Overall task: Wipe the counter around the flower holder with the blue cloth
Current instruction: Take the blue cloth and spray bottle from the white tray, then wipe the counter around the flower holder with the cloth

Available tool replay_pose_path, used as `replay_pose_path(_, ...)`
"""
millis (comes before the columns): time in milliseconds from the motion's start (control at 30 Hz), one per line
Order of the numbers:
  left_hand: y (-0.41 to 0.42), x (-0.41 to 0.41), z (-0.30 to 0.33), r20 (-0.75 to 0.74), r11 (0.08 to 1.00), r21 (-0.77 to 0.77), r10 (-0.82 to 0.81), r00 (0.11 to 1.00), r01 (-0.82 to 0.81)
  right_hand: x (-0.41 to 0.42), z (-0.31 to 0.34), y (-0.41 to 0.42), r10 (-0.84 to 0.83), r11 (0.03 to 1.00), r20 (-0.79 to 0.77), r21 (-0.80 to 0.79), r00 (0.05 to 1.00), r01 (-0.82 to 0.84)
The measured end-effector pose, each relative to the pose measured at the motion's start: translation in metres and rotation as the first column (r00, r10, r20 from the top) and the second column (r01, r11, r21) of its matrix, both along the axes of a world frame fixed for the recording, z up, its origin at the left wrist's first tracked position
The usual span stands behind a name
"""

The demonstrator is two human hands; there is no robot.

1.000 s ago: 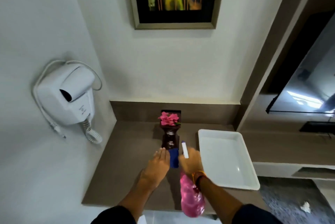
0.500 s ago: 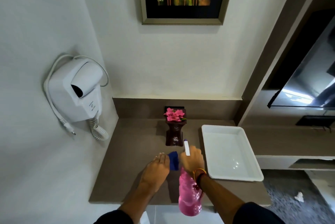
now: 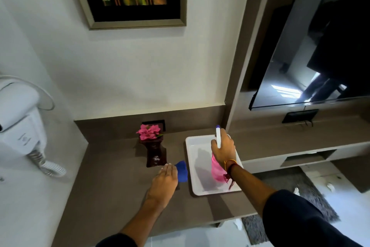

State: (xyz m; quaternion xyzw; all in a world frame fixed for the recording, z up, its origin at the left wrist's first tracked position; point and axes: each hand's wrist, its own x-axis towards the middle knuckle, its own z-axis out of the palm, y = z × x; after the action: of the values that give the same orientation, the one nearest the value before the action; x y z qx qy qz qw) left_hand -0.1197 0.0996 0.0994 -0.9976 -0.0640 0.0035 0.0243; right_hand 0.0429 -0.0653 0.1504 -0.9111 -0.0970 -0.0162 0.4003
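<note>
- The blue cloth (image 3: 181, 170) lies on the counter (image 3: 112, 176) just to the near right of the flower holder (image 3: 155, 153), between it and the white tray (image 3: 192, 166).
- Your left hand (image 3: 165, 181) lies flat on the cloth, palm down with the fingers held together, so only the cloth's far end shows past your fingertips.
- The flower holder stands upright towards the back of the counter, close to the wall, and holds pink flowers (image 3: 149, 131) at its top; the cloth looks just clear of its base.
- As a judgement, the wiping is under way: the cloth is at the holder's near right corner, while the counter to the holder's left, behind it and in front of it shows no sign either way, so you should treat those as left to do.
- Your right hand (image 3: 223, 149), to the right of the holder, is closed around the neck of a pink spray bottle (image 3: 217, 170), holding it over the tray.
- The tray holds nothing else that shows; whether the bottle's base rests in it cannot be told.
</note>
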Motion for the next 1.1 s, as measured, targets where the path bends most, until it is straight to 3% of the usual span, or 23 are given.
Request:
replay_pose_path(167, -0.017, 0.016, -0.005, -0.04, 0.999, 0.002, 0.044, 0.998, -0.044, 0.03, -0.025, -0.015, 0.052, 0.992, -0.098, 0.122, 0.994, -0.04)
replay_pose_path(400, -0.024, 0.02, -0.011, -0.094, 0.991, 0.055, 0.123, 0.988, -0.118, 0.044, -0.046, -0.024, 0.164, 0.979, -0.179, 0.155, 0.97, -0.136)
replay_pose_path(533, -0.028, 0.023, -0.003, -0.083, 0.988, 0.092, 0.13, 0.988, -0.122, 0.045, -0.043, -0.043, 0.322, 0.944, -0.152, -0.022, 0.934, -0.329)
replay_pose_path(667, -0.028, 0.025, 0.01, -0.064, 0.984, 0.087, 0.158, 0.985, -0.153, 0.051, -0.031, -0.059, 0.489, 0.84, -0.156, -0.179, 0.858, -0.512)
replay_pose_path(833, -0.017, 0.024, 0.013, -0.066, 0.983, 0.081, 0.172, 0.983, -0.167, 0.06, -0.005, -0.049, 0.591, 0.637, 0.029, -0.629, 0.806, -0.445)
replay_pose_path(1100, 0.002, 0.01, -0.007, -0.025, 0.979, 0.09, 0.185, 0.982, -0.182, 0.053, 0.022, 0.09, 0.774, 0.405, -0.1, -0.681, 0.626, -0.61)
